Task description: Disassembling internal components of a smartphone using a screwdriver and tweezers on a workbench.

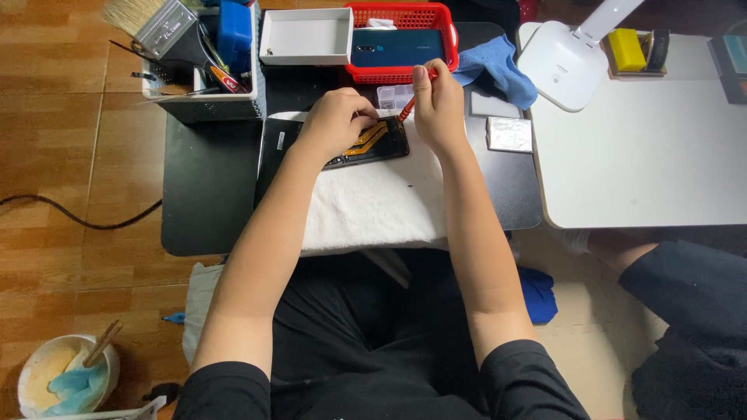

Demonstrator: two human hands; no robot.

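Note:
An opened phone (380, 142) with orange ribbon parts showing lies on a white towel (377, 204) on a small black table (202, 194). My left hand (334, 120) rests on the phone's left half, pressing it down. My right hand (437, 105) holds a red-handled screwdriver (411, 101) upright, its tip on the phone's upper right edge.
Behind the phone sit a red basket (401, 39) holding a teal phone back, a white box (306, 35), a small clear parts case (393, 96), a blue cloth (498, 68) and a tool bin with a brush (152, 23). A white table with a lamp base (560, 62) stands at the right.

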